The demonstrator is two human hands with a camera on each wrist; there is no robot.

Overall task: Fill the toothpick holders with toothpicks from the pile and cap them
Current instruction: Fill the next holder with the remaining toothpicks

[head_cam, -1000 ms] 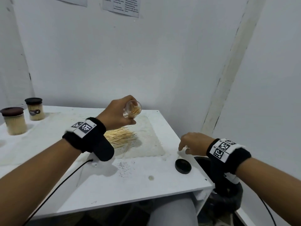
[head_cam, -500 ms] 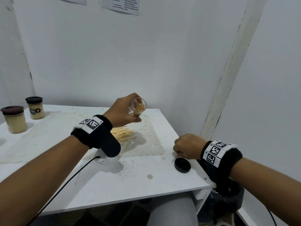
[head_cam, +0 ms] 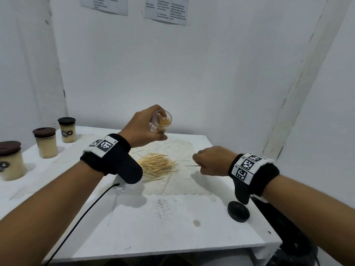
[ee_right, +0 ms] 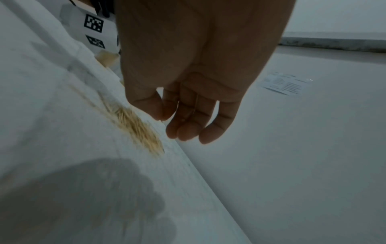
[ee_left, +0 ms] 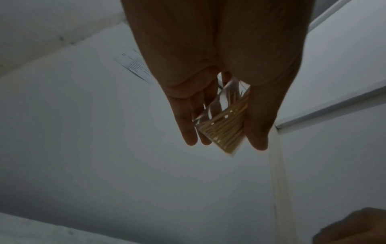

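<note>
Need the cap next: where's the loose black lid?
Head view: the loose black lid lies flat near the table's front right edge, just below the right hand's wristband, apart from the toothpick pile.

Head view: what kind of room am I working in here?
Likely a bare data-recording workstation, not a kitchen: a small white table pushed into a corner of plain white walls, printed sheets taped up above it, and tagged wristbands with a cable on the arms.

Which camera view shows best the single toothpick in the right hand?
The head view: the toothpick sticks out from the right hand towards the pile. The right wrist view shows only a faint line along the fingers. The left wrist view does not show it.
</note>
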